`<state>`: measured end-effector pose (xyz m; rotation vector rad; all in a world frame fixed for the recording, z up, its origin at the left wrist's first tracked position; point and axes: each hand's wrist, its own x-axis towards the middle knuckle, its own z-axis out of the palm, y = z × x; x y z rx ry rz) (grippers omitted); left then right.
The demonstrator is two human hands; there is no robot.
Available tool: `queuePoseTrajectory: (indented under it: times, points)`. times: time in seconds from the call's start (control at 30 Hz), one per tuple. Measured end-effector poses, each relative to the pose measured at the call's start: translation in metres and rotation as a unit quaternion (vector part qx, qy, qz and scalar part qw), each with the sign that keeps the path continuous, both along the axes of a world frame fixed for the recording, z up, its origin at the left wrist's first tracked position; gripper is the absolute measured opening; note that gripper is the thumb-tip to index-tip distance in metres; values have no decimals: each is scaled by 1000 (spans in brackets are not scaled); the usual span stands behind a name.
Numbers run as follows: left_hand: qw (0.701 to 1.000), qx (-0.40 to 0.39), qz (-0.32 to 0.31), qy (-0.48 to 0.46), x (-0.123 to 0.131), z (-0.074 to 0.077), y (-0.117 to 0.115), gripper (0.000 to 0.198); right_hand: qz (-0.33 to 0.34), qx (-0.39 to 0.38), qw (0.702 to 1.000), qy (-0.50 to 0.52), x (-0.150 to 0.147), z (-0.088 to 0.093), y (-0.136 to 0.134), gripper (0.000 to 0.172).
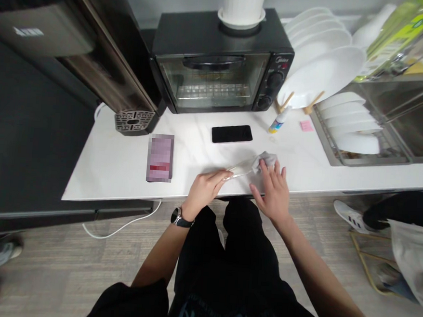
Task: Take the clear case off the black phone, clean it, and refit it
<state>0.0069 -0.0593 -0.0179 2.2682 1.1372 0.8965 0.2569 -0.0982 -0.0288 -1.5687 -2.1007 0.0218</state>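
My left hand (pixel 206 186), with a dark watch on its wrist, pinches one end of a strip of thin clear plastic (pixel 240 170) near the counter's front edge. The plastic runs right to a crumpled greyish-white bundle (pixel 267 158); I cannot tell whether it is cloth or more plastic. My right hand (pixel 273 189) has its fingers spread, the fingertips touching that bundle from the near side. Behind the plastic lies a black phone (pixel 232 134). A small white bottle with a blue and yellow label (pixel 278 120) lies beyond the bundle.
A toaster oven (pixel 218 67) stands at the back, bearing a white pot (pixel 243 6). White plates (pixel 330 65) fill a rack beside the sink (pixel 420 115). A second phone-like item, pixelated (pixel 160 158), lies left. A drinks dispenser (pixel 132 119) stands far left. Another person's shoe (pixel 350 216) shows right.
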Motion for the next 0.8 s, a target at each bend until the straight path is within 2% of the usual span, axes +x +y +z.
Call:
queuePoseTrajectory:
  times: [0.07, 0.17, 0.23, 0.3, 0.43, 0.5, 0.57, 0.67, 0.73, 0.8]
  points:
    - [1000, -12, 11, 12, -1, -1, 1, 34, 29, -4, 1000, -6, -14, 0, -1, 87]
    - [996, -32, 51, 65, -4, -5, 2, 36, 135, -35, 990, -32, -50, 1, -7, 86]
    - [994, -35, 66, 83, -6, -6, 2, 39, 171, -48, 983, -41, -60, 1, -7, 82]
    - [995, -38, 60, 70, -6, -5, 2, 38, 149, -46, 987, -35, -51, 1, -2, 79]
    - [999, -30, 35, 16, -3, 0, 1, 36, 23, -28, 999, -11, -12, 0, 12, 84]
    - [999, -19, 29, 8, -2, 2, 1, 37, 5, -15, 1000, 6, -10, 1, 12, 86]
    - [999, -20, 23, 11, -2, 2, 1, 37, 25, -8, 999, 21, -22, 2, 7, 88]
    - [999, -32, 32, 30, -4, 0, 1, 36, 113, -40, 993, 12, -42, 5, -2, 83]
    - [998, -38, 42, 41, -4, 1, 1, 37, 168, -66, 984, -6, -41, 7, -2, 76]
    - [998, -46, 37, 31, -4, 3, 0, 36, 159, -59, 985, -9, -26, 8, 2, 77]
